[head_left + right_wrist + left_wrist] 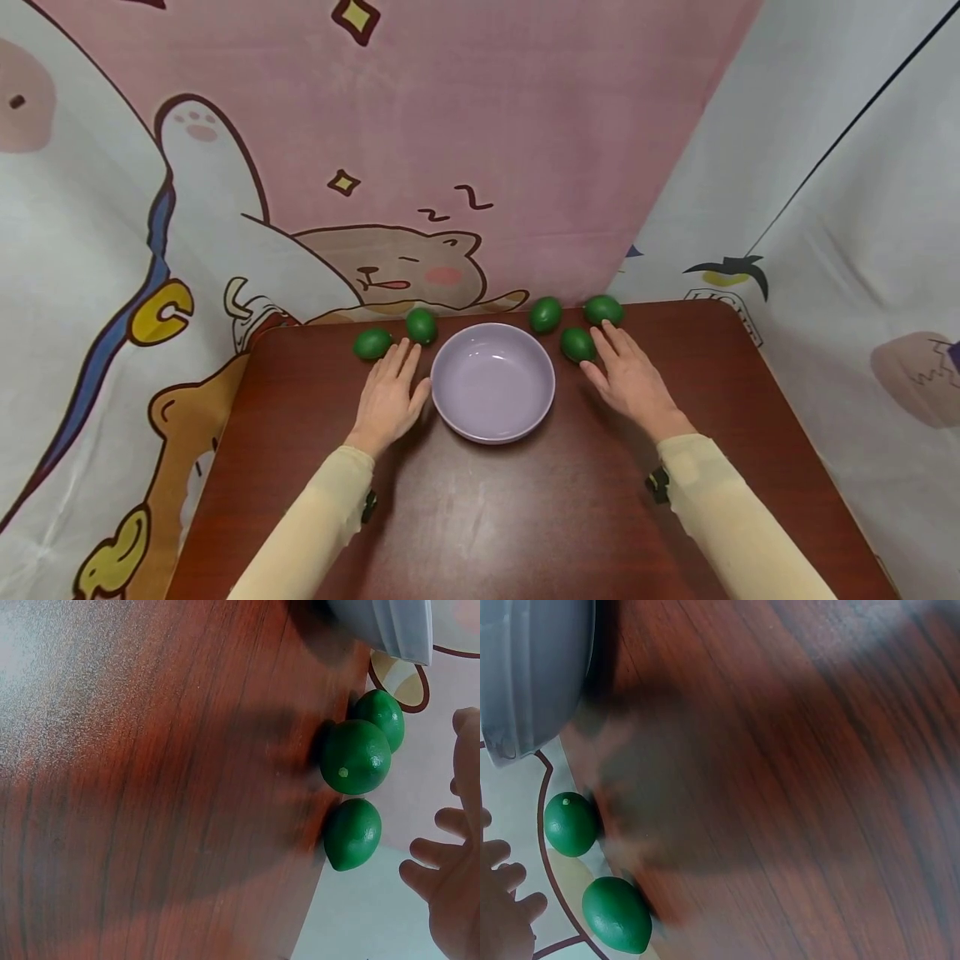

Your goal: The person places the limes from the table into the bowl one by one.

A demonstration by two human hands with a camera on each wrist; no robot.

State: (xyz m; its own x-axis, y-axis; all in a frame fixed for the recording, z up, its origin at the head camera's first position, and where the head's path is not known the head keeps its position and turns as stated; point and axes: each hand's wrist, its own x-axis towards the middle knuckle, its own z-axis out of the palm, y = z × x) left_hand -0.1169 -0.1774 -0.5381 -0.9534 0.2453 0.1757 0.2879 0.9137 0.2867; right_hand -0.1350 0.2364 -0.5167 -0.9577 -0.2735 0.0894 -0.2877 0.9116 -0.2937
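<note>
A shallow lilac bowl [492,383] stands on the table between both hands. Left of it, my left hand [387,398] hovers palm down with fingers extended, its fingertips close to two green limes, one at the outer left [372,343] and one nearer the bowl [422,326]. Opposite, my right hand [628,375] reaches forward with straight fingers, holding nothing. Beside its fingertips lie a near lime [577,344] and a far-right lime [603,311]; another lime [545,315] sits behind the bowl's right rim. The right wrist view shows the right fingers apart from the limes.
The brown wooden table [480,517] ends at the back against a pink and white cartoon-printed cloth [540,150]. The same kind of cloth hangs along both sides. The limes lie near the table's back edge.
</note>
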